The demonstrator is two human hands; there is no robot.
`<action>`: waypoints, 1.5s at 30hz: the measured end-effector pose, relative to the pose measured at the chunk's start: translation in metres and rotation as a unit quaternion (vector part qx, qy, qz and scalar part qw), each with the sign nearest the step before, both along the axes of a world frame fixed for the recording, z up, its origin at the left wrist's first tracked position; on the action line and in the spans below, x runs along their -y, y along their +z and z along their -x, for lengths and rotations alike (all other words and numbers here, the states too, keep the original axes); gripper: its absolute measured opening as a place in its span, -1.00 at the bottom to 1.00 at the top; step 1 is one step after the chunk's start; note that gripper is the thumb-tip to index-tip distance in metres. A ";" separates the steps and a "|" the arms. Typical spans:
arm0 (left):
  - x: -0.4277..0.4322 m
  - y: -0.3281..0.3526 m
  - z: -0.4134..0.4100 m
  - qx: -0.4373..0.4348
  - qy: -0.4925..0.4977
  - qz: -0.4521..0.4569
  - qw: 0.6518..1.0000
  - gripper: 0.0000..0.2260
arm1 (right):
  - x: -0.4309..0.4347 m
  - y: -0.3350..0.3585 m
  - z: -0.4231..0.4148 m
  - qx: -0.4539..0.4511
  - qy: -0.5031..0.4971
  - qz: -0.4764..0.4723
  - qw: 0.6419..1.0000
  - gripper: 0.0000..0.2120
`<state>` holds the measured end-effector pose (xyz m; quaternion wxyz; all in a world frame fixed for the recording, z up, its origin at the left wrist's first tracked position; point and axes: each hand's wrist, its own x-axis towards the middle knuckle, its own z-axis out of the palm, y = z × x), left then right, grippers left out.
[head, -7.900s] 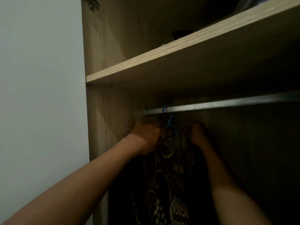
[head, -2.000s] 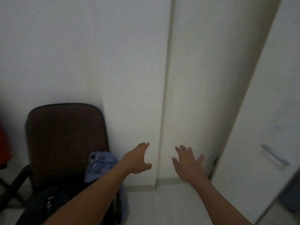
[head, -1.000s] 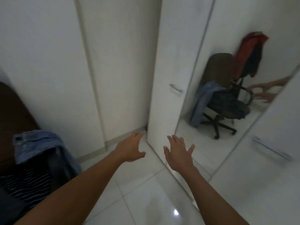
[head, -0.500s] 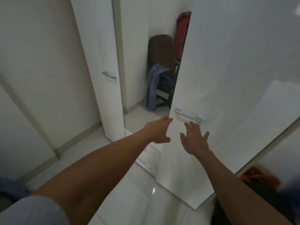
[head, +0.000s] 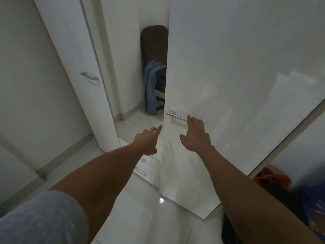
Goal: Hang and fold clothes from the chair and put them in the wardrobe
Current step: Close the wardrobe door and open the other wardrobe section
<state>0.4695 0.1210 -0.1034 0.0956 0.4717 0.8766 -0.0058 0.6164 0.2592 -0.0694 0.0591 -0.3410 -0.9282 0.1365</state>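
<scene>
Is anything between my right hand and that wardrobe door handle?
Nothing visible. The right hand is open, its fingers at the right end of the handle on the white door; the left hand is beside the door's edge.

Both arms are stretched forward. The left hand (head: pixel 147 140) has its fingers extended and holds nothing. The right hand (head: pixel 195 136) is spread, palm down, fingers straight.
</scene>
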 end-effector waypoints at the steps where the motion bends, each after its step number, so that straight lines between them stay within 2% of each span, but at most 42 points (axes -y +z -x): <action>1: 0.000 0.000 0.002 -0.018 0.001 -0.042 0.999 -0.04 | -0.001 0.002 0.004 -0.002 -0.007 0.008 1.000 -0.25; 3: -0.007 0.008 0.003 -0.055 -0.035 -0.102 0.993 -0.06 | -0.001 0.005 0.010 -0.005 -0.020 0.008 1.000 -0.31; 6: -0.022 0.022 -0.002 -0.082 -0.098 -0.100 0.987 -0.03 | 0.005 0.003 0.011 -0.016 -0.033 0.007 0.999 -0.38; 14: 0.003 0.011 -0.045 -0.006 -0.032 -0.172 0.985 -0.10 | 0.037 0.000 -0.015 -0.022 -0.021 0.005 1.000 -0.41; 18: 0.028 0.027 -0.059 0.013 -0.041 -0.166 0.985 -0.18 | 0.056 0.000 -0.033 -0.024 -0.010 0.006 1.000 -0.47; 23: 0.057 0.036 -0.088 0.025 -0.046 -0.155 0.987 -0.28 | 0.080 -0.001 -0.062 -0.071 -0.002 0.006 0.997 -0.59; 29: 0.108 0.041 -0.147 0.061 -0.052 -0.143 0.986 -0.22 | 0.125 0.002 -0.112 -0.133 -0.047 0.079 0.987 -0.41; 32: 0.133 0.041 -0.183 0.071 -0.077 -0.138 0.985 -0.17 | 0.148 0.008 -0.142 -0.135 -0.081 0.119 0.980 -0.13; 34: 0.152 0.039 -0.205 0.111 -0.099 -0.153 0.977 -0.20 | 0.160 0.009 -0.163 -0.147 -0.098 0.157 0.972 0.06; 36: 0.174 0.035 -0.223 0.156 -0.125 -0.207 0.958 -0.30 | 0.173 0.012 -0.185 -0.170 -0.112 0.196 0.959 0.10; 39: 0.201 0.036 -0.243 0.157 -0.084 -0.336 0.925 -0.48 | 0.197 0.025 -0.217 -0.269 -0.110 0.200 0.936 -0.06; 40: 0.206 0.039 -0.250 0.164 -0.058 -0.374 0.911 -0.45 | 0.206 0.031 -0.227 -0.310 -0.096 0.191 0.927 -0.14; 42: 0.209 0.051 -0.263 0.199 -0.046 -0.400 0.893 -0.26 | 0.224 0.048 -0.245 -0.375 -0.058 0.160 0.911 -0.31; 44: 0.209 0.061 -0.281 0.229 -0.089 -0.368 0.897 -0.11 | 0.240 0.067 -0.262 -0.416 -0.029 0.116 0.902 -0.40; 45: 0.207 0.065 -0.291 0.233 -0.116 -0.351 0.900 -0.11 | 0.246 0.077 -0.270 -0.432 -0.017 0.086 0.897 -0.42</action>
